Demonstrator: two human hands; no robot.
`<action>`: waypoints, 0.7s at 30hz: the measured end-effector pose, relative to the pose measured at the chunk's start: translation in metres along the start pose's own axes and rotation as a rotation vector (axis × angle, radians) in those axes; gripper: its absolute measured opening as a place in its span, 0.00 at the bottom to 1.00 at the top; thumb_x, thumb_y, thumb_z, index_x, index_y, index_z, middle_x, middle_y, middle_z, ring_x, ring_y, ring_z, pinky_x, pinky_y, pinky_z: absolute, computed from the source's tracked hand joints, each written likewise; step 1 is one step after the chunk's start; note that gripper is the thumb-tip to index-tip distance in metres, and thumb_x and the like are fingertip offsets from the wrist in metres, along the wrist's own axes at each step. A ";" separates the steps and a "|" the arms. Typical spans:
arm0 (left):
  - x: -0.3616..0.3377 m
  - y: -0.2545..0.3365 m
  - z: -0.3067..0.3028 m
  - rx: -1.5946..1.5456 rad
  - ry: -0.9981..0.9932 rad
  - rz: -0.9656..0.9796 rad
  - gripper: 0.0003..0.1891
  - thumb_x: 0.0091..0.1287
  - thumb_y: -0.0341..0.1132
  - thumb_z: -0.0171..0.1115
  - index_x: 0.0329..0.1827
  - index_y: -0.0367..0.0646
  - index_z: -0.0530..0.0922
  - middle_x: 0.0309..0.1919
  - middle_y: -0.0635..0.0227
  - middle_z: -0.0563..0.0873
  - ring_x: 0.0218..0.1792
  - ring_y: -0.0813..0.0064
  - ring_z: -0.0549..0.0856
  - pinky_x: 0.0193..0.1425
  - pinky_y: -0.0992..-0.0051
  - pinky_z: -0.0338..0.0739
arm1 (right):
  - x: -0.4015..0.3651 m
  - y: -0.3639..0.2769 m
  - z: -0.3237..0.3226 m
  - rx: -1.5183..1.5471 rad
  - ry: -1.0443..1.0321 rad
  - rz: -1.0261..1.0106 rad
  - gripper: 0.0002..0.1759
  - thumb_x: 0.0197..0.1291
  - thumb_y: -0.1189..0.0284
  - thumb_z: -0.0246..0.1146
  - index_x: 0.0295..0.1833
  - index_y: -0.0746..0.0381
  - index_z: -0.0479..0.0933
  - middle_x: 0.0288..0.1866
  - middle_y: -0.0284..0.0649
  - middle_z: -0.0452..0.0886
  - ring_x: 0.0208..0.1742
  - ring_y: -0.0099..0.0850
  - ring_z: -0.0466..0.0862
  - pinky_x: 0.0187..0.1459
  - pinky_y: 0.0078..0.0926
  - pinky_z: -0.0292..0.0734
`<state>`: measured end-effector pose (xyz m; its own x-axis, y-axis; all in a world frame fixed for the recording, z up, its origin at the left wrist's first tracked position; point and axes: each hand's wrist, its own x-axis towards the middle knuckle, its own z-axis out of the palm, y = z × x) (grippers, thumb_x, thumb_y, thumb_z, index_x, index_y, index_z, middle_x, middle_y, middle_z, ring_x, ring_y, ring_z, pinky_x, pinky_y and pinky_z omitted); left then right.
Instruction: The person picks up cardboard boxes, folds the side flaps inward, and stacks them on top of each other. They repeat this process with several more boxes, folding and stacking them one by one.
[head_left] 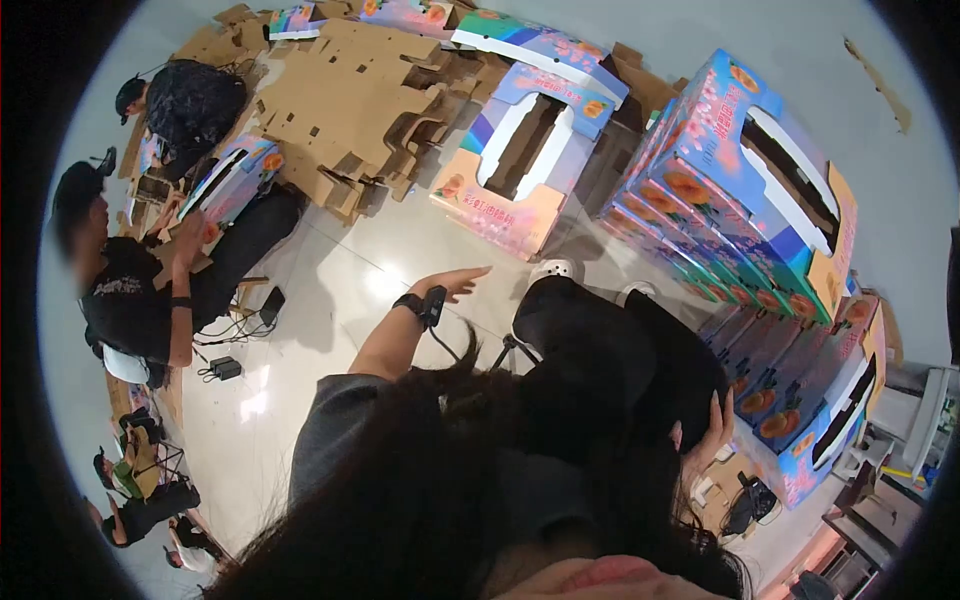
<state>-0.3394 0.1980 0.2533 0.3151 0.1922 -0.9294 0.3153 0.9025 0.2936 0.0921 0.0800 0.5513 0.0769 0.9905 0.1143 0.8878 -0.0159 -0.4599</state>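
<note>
My left hand (457, 284) reaches out over the shiny floor with its fingers stretched and nothing in it; a dark band is on the wrist. Just beyond it a colourful printed carton (483, 215) stands with an oblong opening in its top, apart from the hand. My right hand (712, 440) rests by my dark-trousered leg, its fingers spread and holding nothing that I can see. To the right of my legs are stacked printed cartons (712, 165), tall and close together.
Flat brown cardboard sheets (335, 90) lie ahead on the left. At the left a seated person (130, 290) handles a printed carton (235, 185). Other people are farther back. A black adapter (222, 369) with cables lies on the floor. Shelving (900, 480) stands at the right.
</note>
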 end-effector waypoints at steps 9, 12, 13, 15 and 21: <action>-0.067 -0.075 0.001 -0.071 0.043 -0.043 0.46 0.64 0.66 0.52 0.76 0.43 0.51 0.68 0.60 0.70 0.68 0.68 0.69 0.74 0.57 0.52 | -0.020 -0.005 -0.009 0.054 0.107 -0.016 0.31 0.56 0.71 0.62 0.67 0.63 0.66 0.71 0.55 0.61 0.70 0.53 0.61 0.69 0.47 0.54; -0.076 -0.059 0.002 -0.083 0.191 -0.013 0.44 0.63 0.63 0.55 0.72 0.37 0.58 0.63 0.56 0.75 0.65 0.66 0.74 0.72 0.59 0.58 | -0.027 0.000 -0.011 0.056 0.172 -0.049 0.30 0.55 0.71 0.63 0.65 0.63 0.68 0.69 0.56 0.63 0.69 0.53 0.63 0.69 0.48 0.55; -0.070 -0.055 -0.011 -0.044 0.129 0.067 0.43 0.64 0.63 0.55 0.71 0.37 0.58 0.63 0.56 0.76 0.64 0.66 0.74 0.71 0.60 0.59 | -0.029 0.000 -0.012 0.069 0.191 -0.054 0.30 0.54 0.71 0.63 0.65 0.63 0.69 0.68 0.56 0.64 0.68 0.54 0.64 0.68 0.48 0.56; -0.086 -0.027 0.002 0.038 0.059 0.158 0.40 0.66 0.61 0.53 0.71 0.39 0.60 0.61 0.58 0.78 0.63 0.68 0.75 0.68 0.61 0.61 | -0.035 0.002 -0.014 0.075 0.213 -0.052 0.31 0.53 0.70 0.63 0.65 0.63 0.69 0.67 0.57 0.64 0.67 0.55 0.64 0.68 0.47 0.57; -0.188 0.077 0.098 0.366 -0.049 0.479 0.25 0.73 0.51 0.46 0.66 0.47 0.71 0.58 0.68 0.81 0.60 0.75 0.77 0.63 0.70 0.65 | -0.053 0.015 -0.018 0.058 0.237 -0.043 0.34 0.53 0.67 0.64 0.67 0.61 0.66 0.68 0.59 0.62 0.69 0.56 0.62 0.68 0.49 0.57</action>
<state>-0.2869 0.1935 0.4729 0.5365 0.5182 -0.6661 0.4131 0.5270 0.7427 0.1094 0.0250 0.5541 0.1500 0.9303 0.3348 0.8656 0.0401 -0.4992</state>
